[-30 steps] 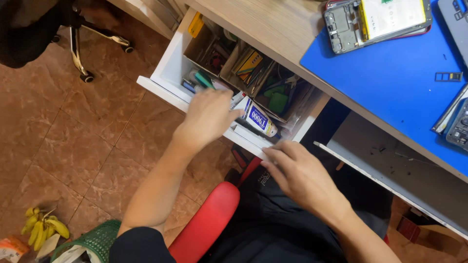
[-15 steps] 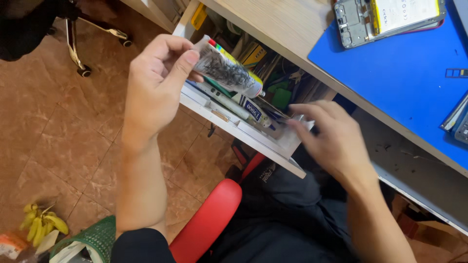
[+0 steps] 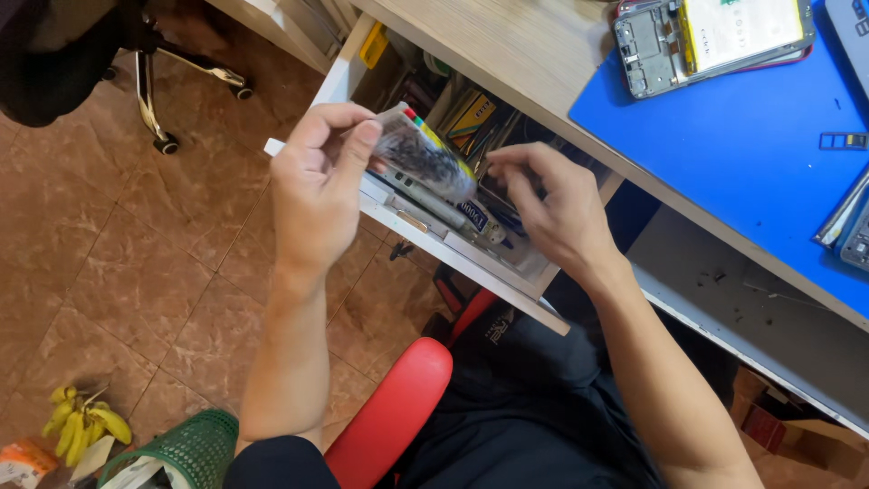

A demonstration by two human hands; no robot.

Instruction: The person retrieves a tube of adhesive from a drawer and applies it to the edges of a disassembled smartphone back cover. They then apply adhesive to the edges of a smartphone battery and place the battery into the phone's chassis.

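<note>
Left hand point(image 3: 317, 195) has lifted a clear pouch point(image 3: 424, 156) of small dark parts higher above the open drawer point(image 3: 471, 258)
Its grip pinches the pouch's end, tilting it into view; the right hand point(image 3: 552, 213), fingers loosely spread and empty, reaches toward the pouch above the drawer

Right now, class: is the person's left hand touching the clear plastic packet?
Touching. The head view shows the left hand pinching the clear plastic packet between thumb and fingers above the open drawer.

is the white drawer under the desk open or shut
Open. The drawer is pulled out past the desk edge, tools visible inside. The left hand holds a clear packet above it; the right hand reaches in.
</note>
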